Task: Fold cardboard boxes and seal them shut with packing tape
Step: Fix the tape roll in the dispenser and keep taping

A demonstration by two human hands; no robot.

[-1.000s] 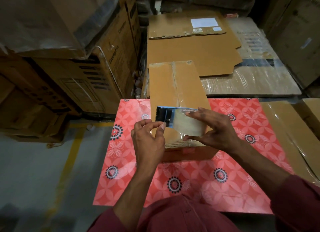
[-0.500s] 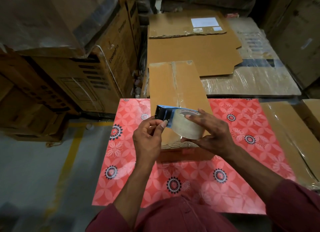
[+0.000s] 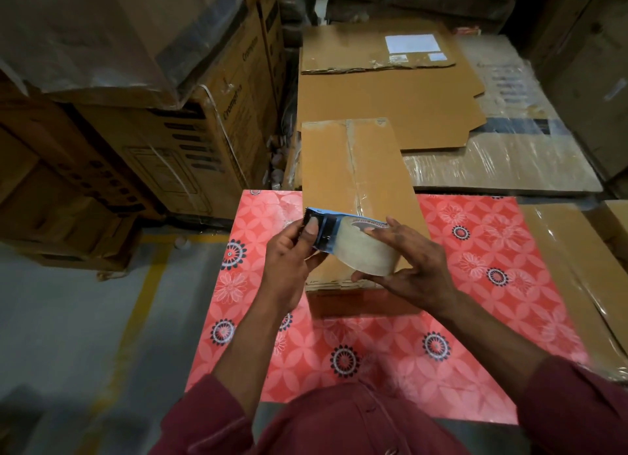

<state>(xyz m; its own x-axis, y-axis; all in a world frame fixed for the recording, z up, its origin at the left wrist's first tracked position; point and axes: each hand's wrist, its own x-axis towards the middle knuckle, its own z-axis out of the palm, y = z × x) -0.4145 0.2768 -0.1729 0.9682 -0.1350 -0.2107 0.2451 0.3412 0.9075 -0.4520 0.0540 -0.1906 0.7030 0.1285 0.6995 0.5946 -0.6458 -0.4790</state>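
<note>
Left hand (image 3: 289,254) pinching; right hand (image 3: 413,267) gripping, fingers spread.

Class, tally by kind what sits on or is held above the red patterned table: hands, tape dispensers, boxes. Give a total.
Hands: 2, left hand and right hand
Tape dispenser: 1
Box: 1
Total: 4

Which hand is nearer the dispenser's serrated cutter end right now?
Left. The left hand pinches the tape dispenser right at its serrated cutter end, thumb on it. The right hand holds the tape roll at the opposite end.
</note>
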